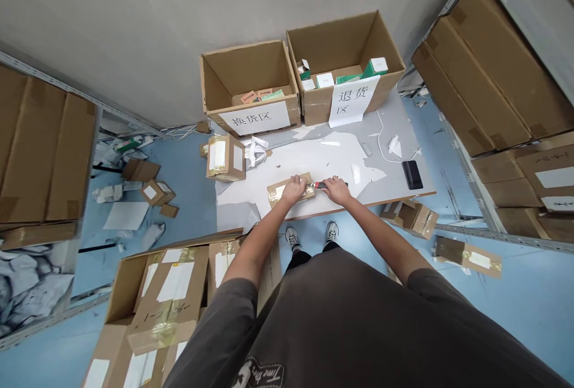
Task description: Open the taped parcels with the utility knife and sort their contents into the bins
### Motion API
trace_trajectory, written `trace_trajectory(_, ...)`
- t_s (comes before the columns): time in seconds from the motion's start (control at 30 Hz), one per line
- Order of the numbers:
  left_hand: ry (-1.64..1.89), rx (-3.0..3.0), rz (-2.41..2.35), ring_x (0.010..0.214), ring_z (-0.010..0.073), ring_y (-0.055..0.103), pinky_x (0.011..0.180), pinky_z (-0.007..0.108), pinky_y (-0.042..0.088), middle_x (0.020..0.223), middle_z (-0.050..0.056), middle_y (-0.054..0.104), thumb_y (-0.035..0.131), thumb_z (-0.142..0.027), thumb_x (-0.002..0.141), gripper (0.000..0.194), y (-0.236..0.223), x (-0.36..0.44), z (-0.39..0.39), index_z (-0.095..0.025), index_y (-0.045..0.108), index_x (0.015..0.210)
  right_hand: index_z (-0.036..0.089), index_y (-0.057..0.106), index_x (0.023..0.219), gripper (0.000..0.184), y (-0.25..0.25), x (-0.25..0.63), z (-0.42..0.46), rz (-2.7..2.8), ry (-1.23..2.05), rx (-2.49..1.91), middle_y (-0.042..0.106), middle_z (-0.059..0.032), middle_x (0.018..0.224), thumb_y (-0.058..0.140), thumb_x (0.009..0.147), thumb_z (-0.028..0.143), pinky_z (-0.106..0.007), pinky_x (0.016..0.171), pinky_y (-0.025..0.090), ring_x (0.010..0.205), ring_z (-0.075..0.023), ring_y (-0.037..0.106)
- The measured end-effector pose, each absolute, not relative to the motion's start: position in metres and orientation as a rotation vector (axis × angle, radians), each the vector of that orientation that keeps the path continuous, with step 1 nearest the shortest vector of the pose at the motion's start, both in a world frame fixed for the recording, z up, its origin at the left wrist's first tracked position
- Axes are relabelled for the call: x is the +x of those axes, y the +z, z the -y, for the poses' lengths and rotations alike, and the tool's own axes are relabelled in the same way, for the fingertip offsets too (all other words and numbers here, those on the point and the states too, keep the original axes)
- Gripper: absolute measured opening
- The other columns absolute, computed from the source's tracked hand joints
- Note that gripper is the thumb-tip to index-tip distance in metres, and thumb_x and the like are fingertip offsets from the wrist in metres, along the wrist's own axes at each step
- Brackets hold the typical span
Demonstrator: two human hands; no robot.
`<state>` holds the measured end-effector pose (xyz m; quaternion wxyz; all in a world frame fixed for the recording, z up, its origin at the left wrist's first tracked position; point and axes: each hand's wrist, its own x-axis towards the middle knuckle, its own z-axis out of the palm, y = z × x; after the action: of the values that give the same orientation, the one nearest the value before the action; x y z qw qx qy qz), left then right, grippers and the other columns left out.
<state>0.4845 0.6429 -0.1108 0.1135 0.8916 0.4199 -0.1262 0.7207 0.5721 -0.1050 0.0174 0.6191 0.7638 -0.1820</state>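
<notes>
The left hand (pixel 293 189), reaching toward 1 o'clock, rests curled fingers on one small carton (pixel 277 193) at the table's (pixel 309 155) near edge. The right hand (pixel 336 189), angled toward 10, grips one red-and-black cutter (pixel 320 185) at the carton's 3 o'clock end. From the carton, two open boxes (pixel 244 68) stand at 11 and 1, one taped box (pixel 225 158) at 10.

Parcel (pixel 277 194) on the table (pixel 399 119), 2 cartons (pixel 316 107) behind it

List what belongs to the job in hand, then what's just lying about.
In the job:
small brown taped cardboard box, under left hand
slim red-and-black tool, in right hand

Lying about:
flat black rectangular device
crumpled white scrap nearby
</notes>
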Motion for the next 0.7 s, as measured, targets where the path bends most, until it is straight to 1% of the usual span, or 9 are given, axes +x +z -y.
trace_trajectory(0.13,-0.347,2.574,-1.261,0.132,0.0379,0.056,0.111,0.049,0.048,0.137,0.028,0.062,0.041,-0.007,0.102,0.041,-0.106,0.489,-0.641,-0.007,0.059,0.139,0.017,0.068,0.138,0.04,-0.107,0.725,-0.568,-2.364,-0.562,1.935,0.072,-0.0189,0.131,0.047,0.115,0.042,-0.042,0.097,0.039,0.123,-0.0364,0.053)
trace_trajectory(0.2,-0.342,2.534,-1.299,0.132,0.036,0.056,0.113,0.047,0.047,0.137,0.026,0.062,0.044,-0.008,0.102,0.044,-0.101,0.492,-0.642,-0.008,0.056,0.145,0.018,0.068,0.137,0.04,-0.108,0.727,-0.566,-2.354,-0.562,1.945,0.072,-0.0187,0.131,0.048,0.115,0.043,-0.042,0.095,0.04,0.124,-0.0361,0.053)
trace_trajectory(0.3,-0.387,2.46,-1.344,0.131,0.0338,0.056,0.108,0.043,0.051,0.138,0.023,0.062,0.049,-0.007,0.1,0.056,-0.092,0.498,-0.647,-0.011,0.047,0.155,0.019,0.067,0.138,0.039,-0.108,0.73,-0.562,-2.365,-0.556,1.929,0.071,-0.018,0.133,0.048,0.115,0.044,-0.041,0.092,0.041,0.13,-0.0365,0.051)
trace_trajectory(0.37,-0.449,2.433,-1.363,0.132,0.0333,0.056,0.106,0.042,0.053,0.14,0.023,0.06,0.05,-0.004,0.097,0.059,-0.087,0.503,-0.65,-0.011,0.046,0.155,0.02,0.067,0.138,0.038,-0.107,0.73,-0.561,-2.37,-0.548,1.914,0.071,-0.0175,0.133,0.049,0.114,0.044,-0.04,0.092,0.042,0.132,-0.0365,0.051)
trace_trajectory(0.47,-0.505,2.416,-1.386,0.131,0.0327,0.056,0.104,0.042,0.054,0.14,0.023,0.059,0.05,-0.002,0.095,0.056,-0.084,0.508,-0.651,-0.01,0.051,0.15,0.021,0.067,0.138,0.038,-0.106,0.73,-0.564,-2.367,-0.544,1.887,0.072,-0.0165,0.13,0.049,0.114,0.044,-0.039,0.092,0.042,0.128,-0.0353,0.055)
trace_trajectory(0.57,-0.487,2.413,-1.393,0.132,0.0332,0.055,0.101,0.041,0.056,0.141,0.023,0.057,0.05,-0.002,0.096,0.055,-0.085,0.508,-0.649,-0.01,0.051,0.151,0.02,0.067,0.138,0.038,-0.104,0.73,-0.568,-2.368,-0.557,1.852,0.073,-0.0159,0.127,0.049,0.115,0.044,-0.038,0.091,0.042,0.122,-0.0339,0.06)
trace_trajectory(0.7,-0.426,2.447,-1.378,0.131,0.0345,0.056,0.102,0.046,0.056,0.14,0.025,0.058,0.045,-0.003,0.1,0.051,-0.09,0.503,-0.646,-0.008,0.052,0.15,0.019,0.067,0.138,0.038,-0.1,0.731,-0.573,-2.382,-0.568,1.824,0.073,-0.0163,0.13,0.05,0.114,0.043,-0.039,0.094,0.042,0.121,-0.0338,0.062)
